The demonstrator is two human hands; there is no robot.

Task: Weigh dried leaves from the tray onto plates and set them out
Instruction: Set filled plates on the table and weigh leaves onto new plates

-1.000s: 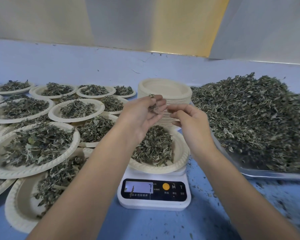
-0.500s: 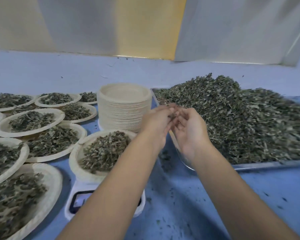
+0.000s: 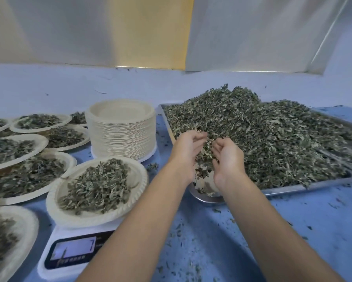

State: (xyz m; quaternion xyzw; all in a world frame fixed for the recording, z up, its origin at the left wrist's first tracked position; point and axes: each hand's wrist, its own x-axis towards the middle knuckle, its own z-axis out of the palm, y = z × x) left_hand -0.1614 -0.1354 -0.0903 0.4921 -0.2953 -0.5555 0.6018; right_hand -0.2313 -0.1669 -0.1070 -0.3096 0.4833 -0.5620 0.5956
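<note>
Scale (image 3: 75, 253): white kitchen scale at the near left, with a lit display showing a 7; any other digits are too blurred to read.
Plate (image 3: 137, 174): pale paper plate sitting on the scale, holding a mound of leaf pieces.
Surface (image 3: 252, 241): blue, sprinkled with small leaf crumbs.
Left hand (image 3: 188, 153): bare forearm reaching in from the bottom edge; the hand is cupped with its palm turned right and its fingers curled over a clump of leaves.
Right hand (image 3: 228, 157): just beside the left hand and facing it, fingers curled inward, so the two hands cup the same clump between them.
Tray (image 3: 293, 189): shallow metal tray on the right; both hands are over its near left corner, where some bare metal shows.
Dried leaves (image 3: 272, 139): grey-green heap piled high across the tray, peaking toward the back.
Stack of empty plates (image 3: 122, 135): tall stack between the tray and the scale, behind the weighed plate.
Filled plates (image 3: 14, 147): several plates of leaves overlapping in rows along the left side.
Wall (image 3: 89, 29): pale panels with a yellow strip, behind everything.
</note>
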